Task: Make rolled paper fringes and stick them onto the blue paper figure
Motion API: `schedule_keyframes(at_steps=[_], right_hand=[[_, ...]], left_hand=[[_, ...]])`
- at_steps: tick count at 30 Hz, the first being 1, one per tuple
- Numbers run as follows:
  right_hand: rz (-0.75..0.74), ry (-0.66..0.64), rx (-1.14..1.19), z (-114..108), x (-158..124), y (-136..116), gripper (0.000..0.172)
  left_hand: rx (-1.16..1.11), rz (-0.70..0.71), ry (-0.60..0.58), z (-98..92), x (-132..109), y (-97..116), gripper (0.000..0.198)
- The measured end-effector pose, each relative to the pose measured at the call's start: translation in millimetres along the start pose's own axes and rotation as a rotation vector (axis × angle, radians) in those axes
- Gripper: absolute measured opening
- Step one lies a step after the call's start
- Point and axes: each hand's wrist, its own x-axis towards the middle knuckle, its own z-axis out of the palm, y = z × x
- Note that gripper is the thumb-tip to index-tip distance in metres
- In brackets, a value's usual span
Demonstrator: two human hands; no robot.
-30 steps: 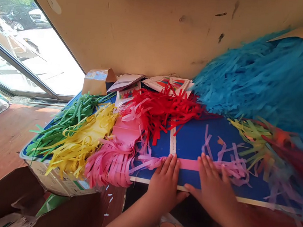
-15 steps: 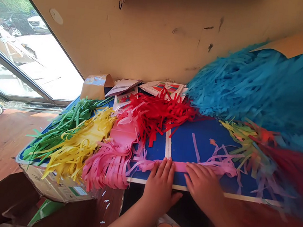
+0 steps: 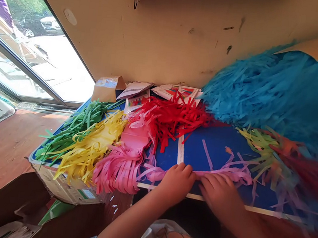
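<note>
The pale pink fringed paper strip [image 3: 239,174] is laid crosswise at the blue surface's [image 3: 213,149] near edge, pressed under the curled left hand [image 3: 179,180], whose pinch cannot be told, and the flattened right hand [image 3: 220,192] beside it.

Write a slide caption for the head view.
Left hand and right hand meet on a lilac fringed paper strip at the near edge of the blue board, coloured fringe piles alongside.

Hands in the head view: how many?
2. The left hand is curled on the lilac paper fringe at the blue board's near edge; the right hand lies flat beside it. No others visible.
</note>
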Motion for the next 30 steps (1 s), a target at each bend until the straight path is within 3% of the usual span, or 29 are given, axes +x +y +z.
schedule_keyframes(at_steps=[8,15,24,30], right_hand=[[-0.017,-0.041,0.0,3,6,13,0.02],[0.0,-0.095,-0.072,-6,-5,27,0.022],[-0.024,-0.082,0.044,7,21,-1,0.021],[-0.01,-0.1,0.002,1,6,30,0.023]], left_hand=[[0.027,0.057,-0.073,-4.7,-10,-9,0.01],[0.067,-0.003,-0.094,-2.9,-26,-17,0.011],[0.012,-0.005,-0.045,0.6,1,-2,0.009],[0.001,-0.037,-0.094,-1.0,-14,-18,0.013]])
